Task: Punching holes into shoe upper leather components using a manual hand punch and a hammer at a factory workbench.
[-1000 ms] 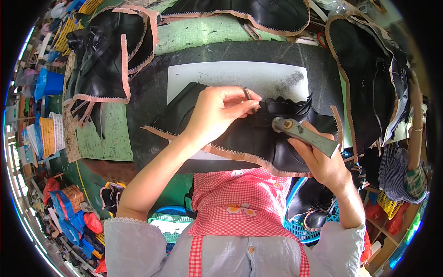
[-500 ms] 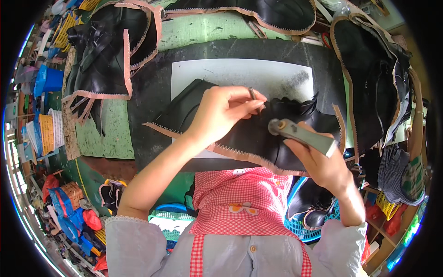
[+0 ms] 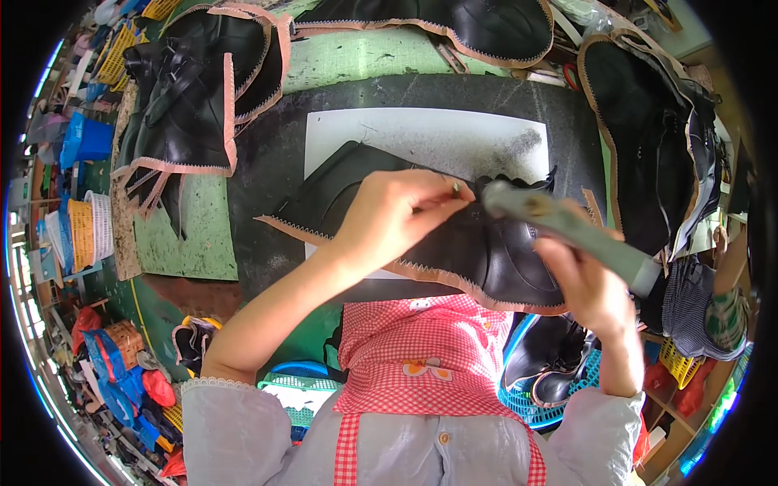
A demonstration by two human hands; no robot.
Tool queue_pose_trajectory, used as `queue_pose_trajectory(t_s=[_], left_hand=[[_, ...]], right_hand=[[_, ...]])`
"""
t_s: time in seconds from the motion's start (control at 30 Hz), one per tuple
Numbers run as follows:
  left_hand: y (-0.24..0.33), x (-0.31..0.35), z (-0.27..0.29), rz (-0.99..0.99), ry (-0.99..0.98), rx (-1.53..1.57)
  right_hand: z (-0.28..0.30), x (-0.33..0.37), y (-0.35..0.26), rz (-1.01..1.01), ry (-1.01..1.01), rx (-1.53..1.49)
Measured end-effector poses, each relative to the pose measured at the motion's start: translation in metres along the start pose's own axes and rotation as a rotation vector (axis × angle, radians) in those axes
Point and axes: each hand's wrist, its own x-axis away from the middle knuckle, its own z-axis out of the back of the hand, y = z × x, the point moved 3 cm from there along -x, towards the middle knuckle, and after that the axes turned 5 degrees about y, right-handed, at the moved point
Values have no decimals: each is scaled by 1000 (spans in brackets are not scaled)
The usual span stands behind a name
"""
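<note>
My left hand [image 3: 397, 215] pinches a short metal punch [image 3: 456, 189] between fingers and thumb, above a black leather upper [image 3: 454, 255]. The punch's lower end is hidden by the fingers. A hammer [image 3: 567, 227] with a grey-green handle is gripped in my right hand [image 3: 587, 283], its head close to the left fingertips and blurred by motion. Pinkish zigzag trim runs along the near edge of the leather, and scalloped folds stand along its far edge. Beneath it lie a white sheet [image 3: 405, 123] with dark specks and a black mat [image 3: 263, 174].
Other black leather uppers with pinkish edging surround the mat at the left [image 3: 194, 134], the back [image 3: 486, 28] and the right [image 3: 640, 138]. Below the table's near side, a blue basket [image 3: 539, 411] holds black pieces. At the far right, another person's arm [image 3: 729, 267] shows.
The hammer has swung left, its head now near the left fingertips and its handle stretched further right. My left hand has shifted slightly nearer to me, still holding the punch.
</note>
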Motion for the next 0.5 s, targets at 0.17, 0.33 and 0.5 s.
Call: queue_pose_trajectory(t_s=[0.17,0.33,0.5], left_hand=[[9,11,-2,-262,20,-196],[-8,-13,7,366,-17,454],[3,-31,11,-411,222,-671]], right_hand=[[-2,-2,-29,52,2,-22],[-33,10,18,-120,-169,37],[-43,23,22,-170,-84,-99]])
